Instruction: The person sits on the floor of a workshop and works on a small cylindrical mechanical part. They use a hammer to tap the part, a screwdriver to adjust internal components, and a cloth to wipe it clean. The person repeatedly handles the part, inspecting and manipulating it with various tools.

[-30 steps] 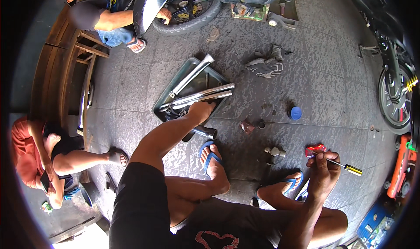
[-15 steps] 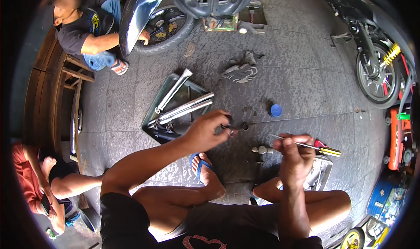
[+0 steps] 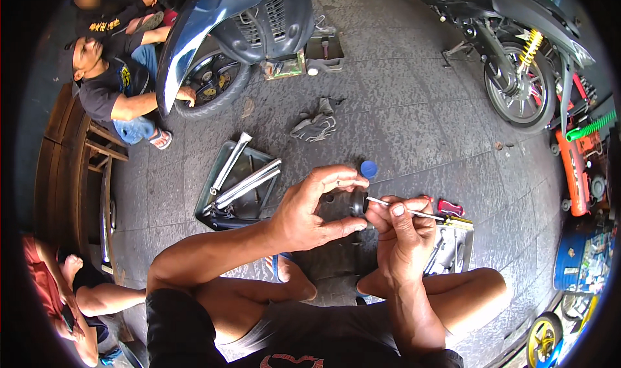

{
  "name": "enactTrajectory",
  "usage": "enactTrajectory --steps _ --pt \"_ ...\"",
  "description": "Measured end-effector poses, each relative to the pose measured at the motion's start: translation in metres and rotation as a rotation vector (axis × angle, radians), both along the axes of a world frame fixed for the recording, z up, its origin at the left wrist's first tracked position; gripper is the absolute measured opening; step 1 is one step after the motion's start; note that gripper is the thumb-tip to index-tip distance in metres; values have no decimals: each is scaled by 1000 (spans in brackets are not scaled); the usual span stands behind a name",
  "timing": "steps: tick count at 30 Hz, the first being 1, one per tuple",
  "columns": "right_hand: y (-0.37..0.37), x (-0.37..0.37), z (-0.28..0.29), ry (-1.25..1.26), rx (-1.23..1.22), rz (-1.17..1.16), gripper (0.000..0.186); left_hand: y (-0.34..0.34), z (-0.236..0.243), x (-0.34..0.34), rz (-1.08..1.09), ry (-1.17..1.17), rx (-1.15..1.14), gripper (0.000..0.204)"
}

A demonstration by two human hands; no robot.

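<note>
In front of my lap my left hand (image 3: pixel 310 206) holds a small black ring (image 3: pixel 359 204) by its edges, thumb below and fingers above. My right hand (image 3: pixel 406 229) grips a thin screwdriver (image 3: pixel 414 213) by its metal shaft, the yellow handle pointing away to the right. The screwdriver's tip meets the ring's right side; whether it is inside the ring I cannot tell. A blue round cap (image 3: pixel 369 169) lies on the floor just beyond my hands. To the right a red-handled tool (image 3: pixel 449 207) rests by a metal tray (image 3: pixel 467 255).
A dark tray (image 3: pixel 202 206) with chrome fork tubes (image 3: pixel 249 182) lies ahead left. Grey gloves (image 3: pixel 315 125) lie farther off. Motorcycles stand at the far left (image 3: pixel 226 25) and far right (image 3: pixel 517 77). A person (image 3: pixel 116 83) sits by the front wheel; another (image 3: pixel 55 277) sits at left.
My hands have come together, bringing the screwdriver tip to the black ring. The view has shifted, so the floor things appear farther left.
</note>
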State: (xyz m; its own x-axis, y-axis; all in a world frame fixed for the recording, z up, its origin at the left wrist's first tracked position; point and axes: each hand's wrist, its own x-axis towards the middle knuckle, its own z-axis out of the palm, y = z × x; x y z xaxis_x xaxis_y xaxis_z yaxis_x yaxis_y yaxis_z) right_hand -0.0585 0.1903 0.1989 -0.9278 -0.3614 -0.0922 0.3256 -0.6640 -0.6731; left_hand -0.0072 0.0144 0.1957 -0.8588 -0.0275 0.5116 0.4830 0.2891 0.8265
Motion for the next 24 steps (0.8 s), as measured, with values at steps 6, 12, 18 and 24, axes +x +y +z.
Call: enactTrajectory --steps 6,12,18,24 --pt "23 1 -5 328 171 -151 15 8 8 -5 -183 -20 75 72" --pt "29 5 2 645 364 -211 21 8 12 -2 -240 -73 147 74" --pt "30 6 4 714 416 -233 19 8 15 1 -203 -151 192 68" --pt "29 6 10 819 420 -232 20 8 11 1 -183 -133 236 73"
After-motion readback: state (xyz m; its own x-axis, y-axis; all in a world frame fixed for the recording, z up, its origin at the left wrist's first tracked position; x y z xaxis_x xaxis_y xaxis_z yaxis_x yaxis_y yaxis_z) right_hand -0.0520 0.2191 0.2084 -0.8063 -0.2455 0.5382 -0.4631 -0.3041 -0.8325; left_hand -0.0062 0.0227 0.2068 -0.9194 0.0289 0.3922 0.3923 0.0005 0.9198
